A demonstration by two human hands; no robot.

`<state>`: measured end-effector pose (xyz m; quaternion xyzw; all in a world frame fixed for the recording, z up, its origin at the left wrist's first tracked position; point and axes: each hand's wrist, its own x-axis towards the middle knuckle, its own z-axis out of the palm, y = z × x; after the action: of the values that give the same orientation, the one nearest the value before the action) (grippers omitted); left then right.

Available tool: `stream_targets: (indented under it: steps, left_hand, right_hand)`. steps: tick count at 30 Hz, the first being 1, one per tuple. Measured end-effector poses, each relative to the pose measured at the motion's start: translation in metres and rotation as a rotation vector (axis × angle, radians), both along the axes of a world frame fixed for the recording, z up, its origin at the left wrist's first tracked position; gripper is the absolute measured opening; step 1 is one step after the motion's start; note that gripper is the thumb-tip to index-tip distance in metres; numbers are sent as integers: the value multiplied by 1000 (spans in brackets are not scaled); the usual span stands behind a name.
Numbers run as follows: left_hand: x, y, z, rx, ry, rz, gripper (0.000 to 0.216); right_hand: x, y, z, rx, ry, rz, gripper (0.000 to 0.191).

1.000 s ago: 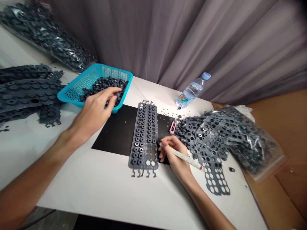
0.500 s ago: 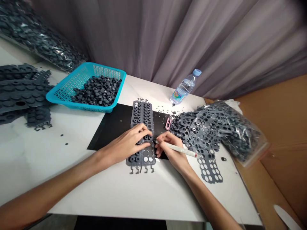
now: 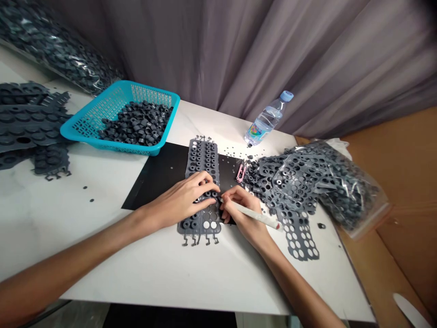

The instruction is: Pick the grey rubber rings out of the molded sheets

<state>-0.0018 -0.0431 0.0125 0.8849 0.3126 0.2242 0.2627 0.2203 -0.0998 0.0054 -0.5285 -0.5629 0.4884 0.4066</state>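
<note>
A dark grey rubber sheet (image 3: pixel 202 159) with rows of raised round rings lies lengthwise before me. Its lower part has flat discs and a few white round holes. My left hand (image 3: pixel 187 195) lies over the sheet, thumb and fingertips closing around rings near its right edge. In my right hand (image 3: pixel 243 207) is a white pen-shaped tool (image 3: pixel 256 214) with a red end, gripped like a pen. Its dark tip points at the rings beside my left fingertips; exact contact is too small to tell. Beneath the sheet lies a black mat (image 3: pixel 153 175).
At the back left stands a blue basket (image 3: pixel 167 136) of small dark rubber parts, near more rubber sheets (image 3: pixel 30 123) and a large filled bag (image 3: pixel 68 54). On the right are pink snips (image 3: pixel 241 172), a water bottle (image 3: pixel 266 120), punched sheets (image 3: pixel 287 177) and a plastic bag (image 3: pixel 355 200).
The camera view has shifted slightly. Both hands keep nearly the same place on the sheet, with the left fingertips a little closer to the tool's tip.
</note>
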Motion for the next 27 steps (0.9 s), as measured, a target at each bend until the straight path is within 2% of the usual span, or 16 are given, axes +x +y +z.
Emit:
stream_targets:
  steps: [4,7,9,11,14,17,21,27]
  left_hand:
    - [11,-1,-3,132,21,-32,26]
    - [15,0,3,58,-229,136,24]
    - [12,3,12,-110,-462,276,18]
    - [5,8,19,-364,-625,328,18]
    - [-7,11,22,-748,-723,299,16]
    - [-12,6,18,-998,-744,257,14]
    - [-10,-3,12,-1154,-719,148,20]
    - [-6,-5,16,-1178,-708,112,22]
  right_hand:
    - [-2,-2,1,27,-75,3,21]
    - [-3,-4,-1,41,-89,-29,19]
    - [-4,-4,-4,19,-52,-51,20]
    - [-4,-4,-5,-14,15,-66,22]
    - [-4,-2,-5,-16,96,-101,23]
    - [-2,0,-3,21,89,-140,24]
    - [-1,1,-2,19,41,-158,26]
    - [-2,0,0,15,-3,-136,25]
